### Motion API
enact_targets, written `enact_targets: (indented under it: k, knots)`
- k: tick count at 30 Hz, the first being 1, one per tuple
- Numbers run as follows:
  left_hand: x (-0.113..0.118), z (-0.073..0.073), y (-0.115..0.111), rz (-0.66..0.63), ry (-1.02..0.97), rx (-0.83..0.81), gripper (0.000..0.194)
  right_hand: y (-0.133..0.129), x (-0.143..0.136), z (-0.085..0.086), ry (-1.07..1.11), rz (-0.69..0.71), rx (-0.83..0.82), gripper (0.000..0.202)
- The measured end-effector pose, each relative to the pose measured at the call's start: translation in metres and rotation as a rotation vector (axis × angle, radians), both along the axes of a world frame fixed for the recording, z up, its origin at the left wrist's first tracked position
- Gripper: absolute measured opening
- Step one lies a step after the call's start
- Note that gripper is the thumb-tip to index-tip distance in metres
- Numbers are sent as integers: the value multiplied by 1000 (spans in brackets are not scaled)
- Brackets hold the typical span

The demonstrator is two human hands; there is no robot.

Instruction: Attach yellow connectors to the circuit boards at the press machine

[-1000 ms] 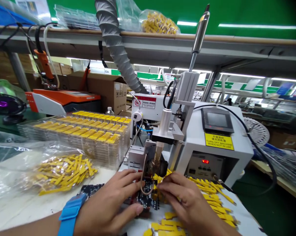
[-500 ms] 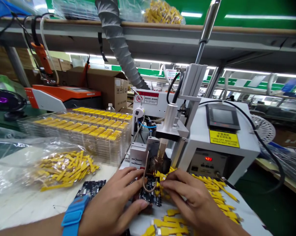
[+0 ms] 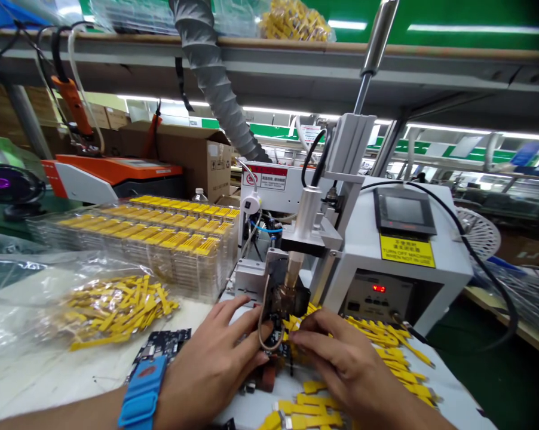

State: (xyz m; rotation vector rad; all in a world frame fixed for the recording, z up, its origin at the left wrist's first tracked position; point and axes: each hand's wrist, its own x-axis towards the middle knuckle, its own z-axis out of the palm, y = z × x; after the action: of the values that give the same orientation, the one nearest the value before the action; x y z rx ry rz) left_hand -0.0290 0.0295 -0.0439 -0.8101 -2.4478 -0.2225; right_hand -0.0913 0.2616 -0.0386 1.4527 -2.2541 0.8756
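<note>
Black circuit board [image 3: 276, 322] with yellow flat strip [image 3: 291, 323]

Item one, circuit board: black, carrying small pale components; lying low beneath the upright metal nozzle [image 3: 293, 272], only a small part showing. Its outline is staying hidden under the left hand [image 3: 218, 352] and a curved tube [image 3: 264, 316], so its exact tilt is not showing.

Item two, flat strip: bright yellow, narrow; resting just beside the board's right edge, at the right hand's [image 3: 336, 352] fingertips, its far end merging with neighbouring yellow pieces [image 3: 313, 308].

The machine's yellow label [image 3: 407, 250] reads "TURN OFF MACHINE WHEN NOT IN USE".
</note>
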Motion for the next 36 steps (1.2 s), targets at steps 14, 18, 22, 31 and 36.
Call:
enact_targets:
  k: [14,18,22,31,36]
  knots:
    - [1,6,2,-52,15,-159,35,3,-3,5,184,12,202,43]
    - [0,7,2,-74,66,-243,36,4,-3,9,138,41,219,40]
    - [0,6,1,-90,-81,1,28,3,-5,11,96,43,194,35]
    - [1,9,-2,-107,-233,193,32,2,-5,7,69,17,196,46]
    - [-1,12,-1,-119,-251,225,26,2,-6,7,96,32,150,43]
